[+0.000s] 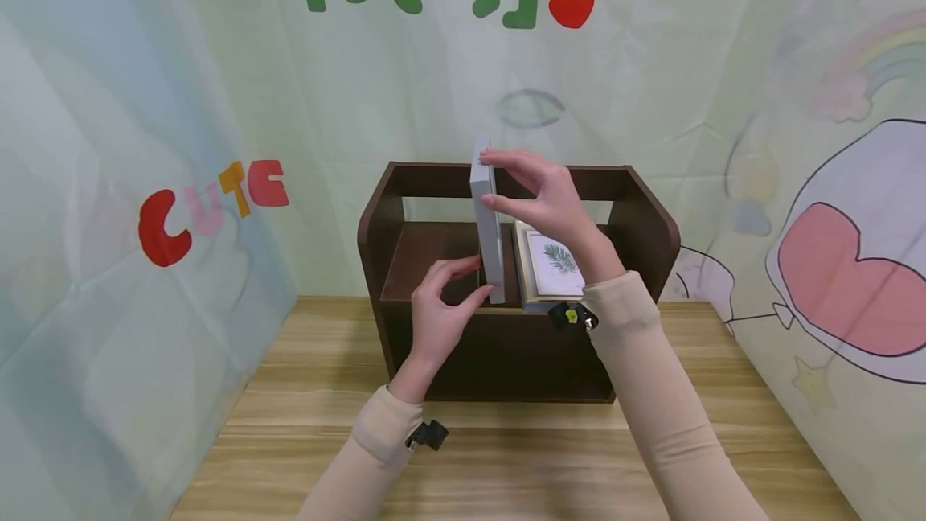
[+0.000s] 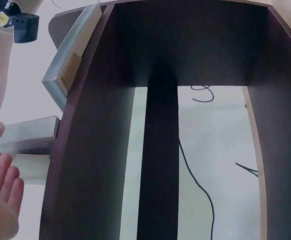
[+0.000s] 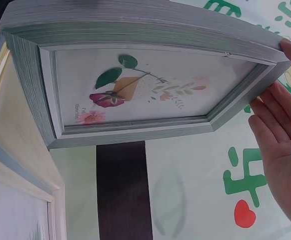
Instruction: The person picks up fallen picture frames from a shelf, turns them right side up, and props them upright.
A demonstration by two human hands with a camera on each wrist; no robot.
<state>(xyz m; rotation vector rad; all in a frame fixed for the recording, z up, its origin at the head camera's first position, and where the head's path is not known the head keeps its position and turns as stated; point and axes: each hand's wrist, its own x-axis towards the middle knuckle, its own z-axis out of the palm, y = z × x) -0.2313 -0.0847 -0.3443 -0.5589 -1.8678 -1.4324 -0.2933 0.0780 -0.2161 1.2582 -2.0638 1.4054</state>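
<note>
A grey photo frame [image 1: 489, 239] stands on its edge on the top level of a dark brown desk shelf [image 1: 521, 352]. Behind its glass, in the right wrist view, the frame [image 3: 130, 135] shows a pressed rose and small flowers. My right hand [image 1: 542, 195] pinches its upper near corner, the thumb on one edge and the fingers on the other. Down at the lower near corner, my left hand [image 1: 443, 304] holds the frame between thumb and fingers. In the left wrist view only part of the left hand [image 2: 3, 195] shows, at the left border.
Right of the upright frame, a pale frame with a leaf print [image 1: 555, 264] lies flat on the top level, slightly over its front edge. The shelf has raised side panels and a back rail [image 3: 123, 190]. It stands on a wood-grain table [image 1: 506, 457] before a printed cloth backdrop [image 1: 347, 87].
</note>
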